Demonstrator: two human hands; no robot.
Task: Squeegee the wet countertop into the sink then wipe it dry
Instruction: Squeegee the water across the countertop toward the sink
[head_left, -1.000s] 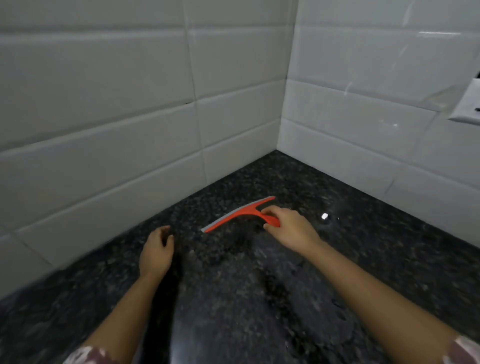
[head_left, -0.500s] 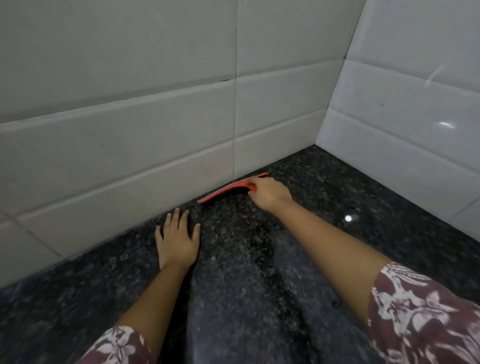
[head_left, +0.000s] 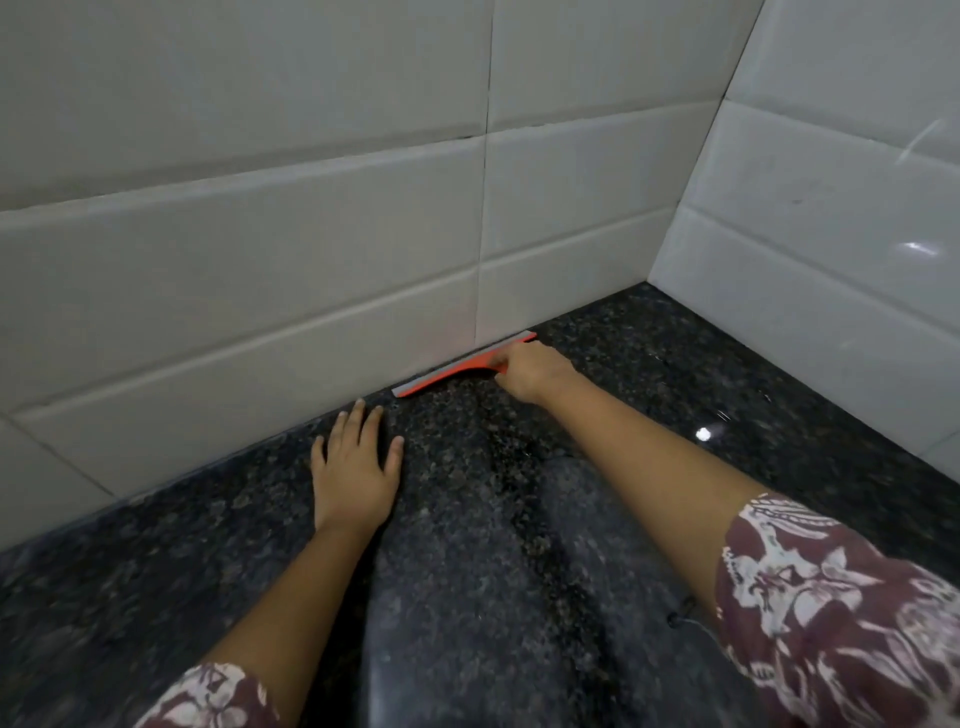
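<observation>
Dark speckled table (head_left: 649, 374) under white wall tiles (head_left: 260, 249). Right hand (head_left: 532, 371) gripping orange squeegee (head_left: 457, 366) mid-frame against the tiles. Left hand (head_left: 356, 467) flat, fingers spread, empty

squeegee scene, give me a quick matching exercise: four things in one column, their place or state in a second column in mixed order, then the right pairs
Column one:
1. squeegee
2. left hand
3. right hand
4. countertop

Column two:
A. flat, fingers spread, on the stone
B. dark speckled granite, glossy highlight at the right
C. orange, blade along the foot of the tiled wall
D. closed on the orange handle

Pairs: 1-C, 2-A, 3-D, 4-B
</observation>
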